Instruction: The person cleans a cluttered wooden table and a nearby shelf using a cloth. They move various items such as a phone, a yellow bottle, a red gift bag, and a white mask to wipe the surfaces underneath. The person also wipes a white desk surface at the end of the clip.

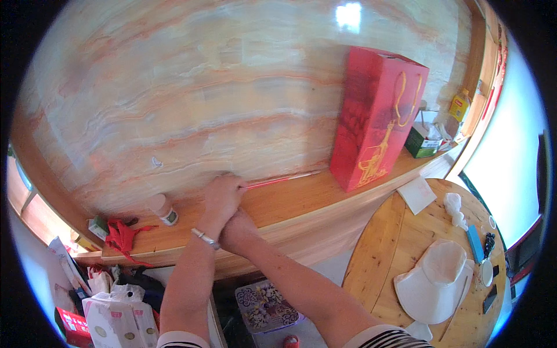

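My left hand [221, 198], with a bracelet [205, 238] on its wrist, is over the wooden ledge close to the marbled wall. Its fingers curl downward, near the end of a thin red-and-white strip [278, 179] that runs along the back of the ledge; whether they grip it cannot be seen. My right hand [237, 224] crosses against the left one and is largely covered by it, so its fingers are hidden. Left of the hands a white bottle with a brownish cap [163, 209] stands on the ledge. A tall red paper gift bag [370, 126] with yellow cord handles stands to the right.
Red fabric [122, 237] hangs over the ledge at left, beside a small green-and-white box [98, 227]. A green tissue box [422, 141] and a bottle with a yellow label [459, 106] stand far right. Below, a round wooden table [378, 256] bears a white visor hat [428, 289].
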A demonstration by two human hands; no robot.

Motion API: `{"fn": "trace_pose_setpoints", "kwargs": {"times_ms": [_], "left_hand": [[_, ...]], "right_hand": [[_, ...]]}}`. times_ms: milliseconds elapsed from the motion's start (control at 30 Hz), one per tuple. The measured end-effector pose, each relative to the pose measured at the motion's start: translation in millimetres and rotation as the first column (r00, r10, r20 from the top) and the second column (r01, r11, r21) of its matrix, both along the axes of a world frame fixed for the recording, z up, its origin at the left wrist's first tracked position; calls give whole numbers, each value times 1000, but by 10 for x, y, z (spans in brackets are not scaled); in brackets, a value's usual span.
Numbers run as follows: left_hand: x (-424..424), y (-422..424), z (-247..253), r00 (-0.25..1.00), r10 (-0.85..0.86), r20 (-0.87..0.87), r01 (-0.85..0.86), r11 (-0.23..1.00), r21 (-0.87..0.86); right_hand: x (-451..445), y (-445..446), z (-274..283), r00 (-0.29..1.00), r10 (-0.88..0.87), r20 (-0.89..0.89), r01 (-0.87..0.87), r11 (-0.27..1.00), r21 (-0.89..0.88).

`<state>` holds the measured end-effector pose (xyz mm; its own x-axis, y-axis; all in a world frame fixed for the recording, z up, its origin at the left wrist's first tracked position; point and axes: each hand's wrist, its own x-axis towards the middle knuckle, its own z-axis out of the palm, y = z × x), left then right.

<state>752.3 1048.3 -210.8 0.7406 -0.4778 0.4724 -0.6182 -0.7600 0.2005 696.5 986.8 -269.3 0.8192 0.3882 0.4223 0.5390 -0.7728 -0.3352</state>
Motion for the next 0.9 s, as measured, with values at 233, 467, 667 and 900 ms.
{"fn": "trace_pose_setpoints", "kwargs": {"times_ms": [233,467,667,900], "left_hand": [[-398,297,-35,936,221,276,-95,909,-406],[-625,1386,-573,713,694,96,-437,548,-714],[-270,1554,-639,865,480,-147,-400,482,-779],[-182,1842,-713,872,472,-127,-393,521,-758]], "right_hand": [[-21,-156,162,987,-90,-136,97,995,40],[87,83,211,998,-21,60,26,997,-73],[69,617,159,974,211,-87,-217,974,-66],[-93,383,69,938,346,37,-347,935,75]]}}
